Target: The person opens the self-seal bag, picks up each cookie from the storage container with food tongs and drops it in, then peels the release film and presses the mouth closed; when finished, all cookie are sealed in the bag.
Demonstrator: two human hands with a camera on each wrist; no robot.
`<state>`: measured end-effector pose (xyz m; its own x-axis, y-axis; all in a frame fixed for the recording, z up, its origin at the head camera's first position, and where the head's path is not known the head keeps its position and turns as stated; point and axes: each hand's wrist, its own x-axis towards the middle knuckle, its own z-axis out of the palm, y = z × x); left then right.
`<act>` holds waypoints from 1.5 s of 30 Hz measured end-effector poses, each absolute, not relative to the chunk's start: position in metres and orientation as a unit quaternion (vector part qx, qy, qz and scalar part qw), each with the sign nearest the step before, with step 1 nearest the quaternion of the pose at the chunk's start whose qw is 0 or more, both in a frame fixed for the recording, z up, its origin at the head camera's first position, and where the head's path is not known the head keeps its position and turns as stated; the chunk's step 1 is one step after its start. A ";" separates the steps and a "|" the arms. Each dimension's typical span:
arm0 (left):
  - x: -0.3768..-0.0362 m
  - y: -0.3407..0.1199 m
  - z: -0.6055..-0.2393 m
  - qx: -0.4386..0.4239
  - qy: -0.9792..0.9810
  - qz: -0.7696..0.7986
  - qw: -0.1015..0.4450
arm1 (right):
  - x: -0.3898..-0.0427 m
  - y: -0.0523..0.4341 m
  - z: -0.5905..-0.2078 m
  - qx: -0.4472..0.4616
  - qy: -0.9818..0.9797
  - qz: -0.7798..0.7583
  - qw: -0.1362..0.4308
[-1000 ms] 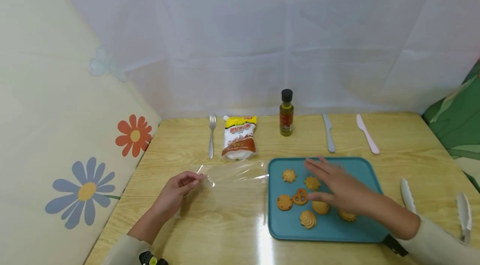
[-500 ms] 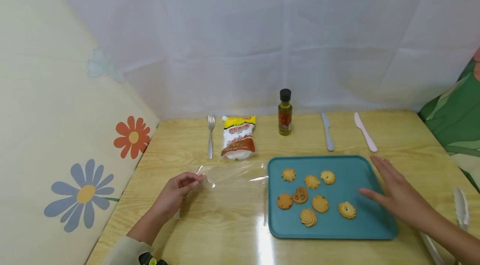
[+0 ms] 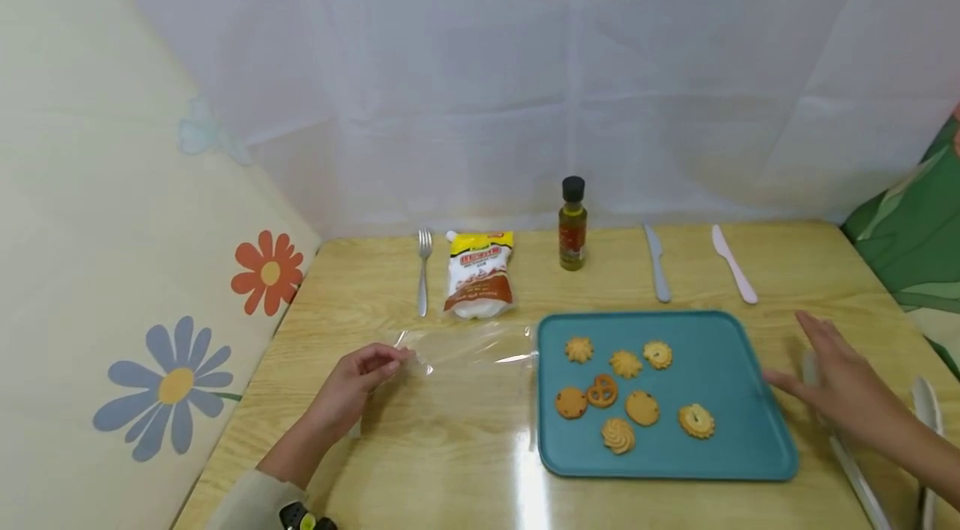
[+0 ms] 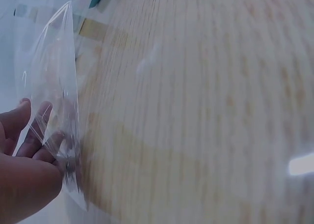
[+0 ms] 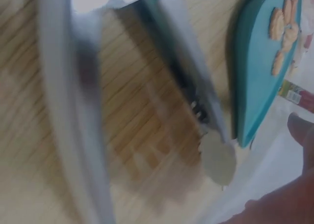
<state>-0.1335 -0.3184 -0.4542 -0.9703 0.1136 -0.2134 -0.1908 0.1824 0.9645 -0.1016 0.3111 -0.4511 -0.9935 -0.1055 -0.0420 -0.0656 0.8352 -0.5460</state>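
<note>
Silver tongs point(image 3: 855, 463) lay at the lower right of the frame, just beyond the teal tray point(image 3: 738, 397), long axis running toward the viewer, directly under the right hand point(image 3: 843, 384) with fingers spread, while the left hand point(image 3: 352, 388) pinched clear plastic film point(image 3: 465, 351) on the desk point(image 3: 450, 447).

Tongs half hidden, wrist views blurred

Right of the teal tray point(image 3: 757, 447), the right hand point(image 3: 843, 384) covers part of the tongs point(image 3: 928, 413), whose arms run off the frame's bottom edge. The right wrist view is motion-blurred; the pouch point(image 3: 478, 276) label print is too small to read. The left wrist view blurs the tabletop point(image 4: 206, 116).
</note>
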 end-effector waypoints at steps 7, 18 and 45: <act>-0.134 -0.318 -0.452 -0.029 0.765 0.632 0.122 | -0.101 0.332 -0.460 0.005 0.967 -0.253 0.037; -0.135 -0.317 -0.452 -0.025 0.765 0.631 0.124 | -0.093 0.343 -0.472 0.057 0.974 -0.221 -0.001; -0.135 -0.318 -0.455 -0.027 0.771 0.624 0.125 | -0.097 0.346 -0.469 0.080 0.975 -0.207 -0.004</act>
